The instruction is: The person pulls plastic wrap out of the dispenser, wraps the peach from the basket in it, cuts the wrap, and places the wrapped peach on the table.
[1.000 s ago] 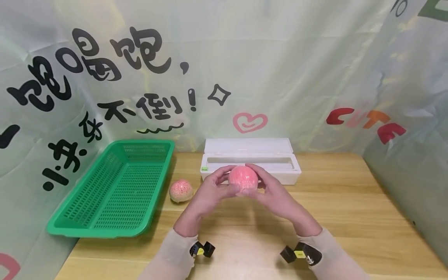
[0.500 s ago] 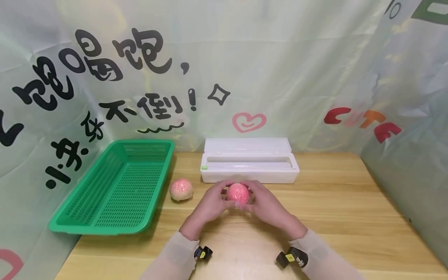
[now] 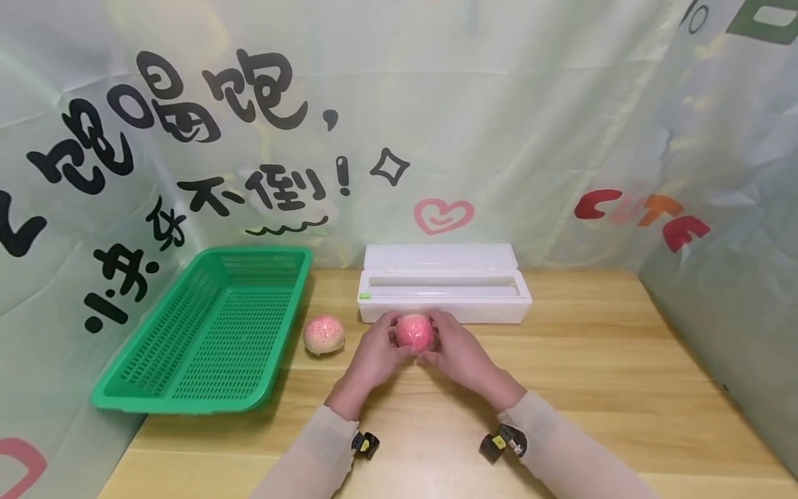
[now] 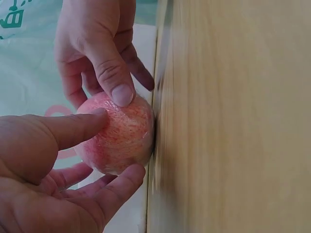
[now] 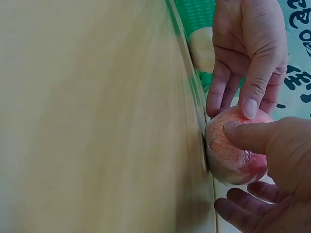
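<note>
Both hands hold a round pink-red peach (image 3: 414, 331) wrapped in shiny clear film, just in front of a white cling film dispenser (image 3: 489, 313). My left hand (image 3: 379, 350) curls round its left side and my right hand (image 3: 460, 352) its right side. In the left wrist view both thumbs press on the near face of the peach (image 4: 124, 138), where creases show in the film. Fingers support it from the far side and below, close over the wooden table. A second peach (image 3: 324, 334), pink speckled over cream, sits on the table left of my left hand.
A green perforated basket (image 3: 181, 404) stands at the left, beside the second peach. The dispenser's lid (image 3: 439, 256) is raised at the back, near a printed fabric backdrop (image 3: 499, 138). Wooden tabletop (image 3: 623, 374) extends to the right.
Both hands have brought the wrapped peach down toward the table and a little left, then slightly back toward the dispenser. The second peach, basket and dispenser stay in place.
</note>
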Demonstrator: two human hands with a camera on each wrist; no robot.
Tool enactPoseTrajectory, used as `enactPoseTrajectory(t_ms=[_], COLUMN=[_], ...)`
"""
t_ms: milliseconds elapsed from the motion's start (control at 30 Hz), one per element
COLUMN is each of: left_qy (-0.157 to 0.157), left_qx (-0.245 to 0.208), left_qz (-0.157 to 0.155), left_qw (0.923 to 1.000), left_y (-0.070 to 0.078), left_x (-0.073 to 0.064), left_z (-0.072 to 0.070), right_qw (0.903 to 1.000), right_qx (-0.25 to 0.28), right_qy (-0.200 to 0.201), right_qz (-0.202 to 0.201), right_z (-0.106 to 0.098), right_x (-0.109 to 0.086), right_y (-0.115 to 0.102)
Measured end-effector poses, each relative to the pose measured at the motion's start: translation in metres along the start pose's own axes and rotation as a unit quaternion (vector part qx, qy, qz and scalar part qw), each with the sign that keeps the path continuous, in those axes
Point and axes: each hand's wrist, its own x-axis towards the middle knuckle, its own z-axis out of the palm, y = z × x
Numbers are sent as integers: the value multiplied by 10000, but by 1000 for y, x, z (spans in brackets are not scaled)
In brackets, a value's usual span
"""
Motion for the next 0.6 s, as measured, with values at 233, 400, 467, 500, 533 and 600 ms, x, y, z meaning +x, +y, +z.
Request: enactPoseTrajectory(t_ms=[233, 400, 467, 500, 533, 600], left_qy=[59, -61, -220, -337, -457, -731], left_qx=[288, 1015, 1394, 1599, 1824, 2205], left_qz=[-18, -154, -217, -232, -199, -121], left_qw=[9996, 9947, 9898, 9863, 9820, 9726], left_y=[-1, -6, -7, -7, -7, -6], left_x=[-2, -16, -27, -33, -40, -54], left_z=[-2, -6, -7, -8, -8, -9], right_qw=[10000, 10000, 9999, 9997, 9994, 9987], right_qx=[26, -21, -58, -75, -123, -230], right_qy=[-19, -42, -60, -56, -28, 85], right_qz=[-28, 6, 146, 244, 332, 437], right_z=[-1, -4, -7, -10, -13, -20], right_x=[-2, -11, -20, -25, -32, -47], right_y=[3, 7, 8, 9, 10, 13])
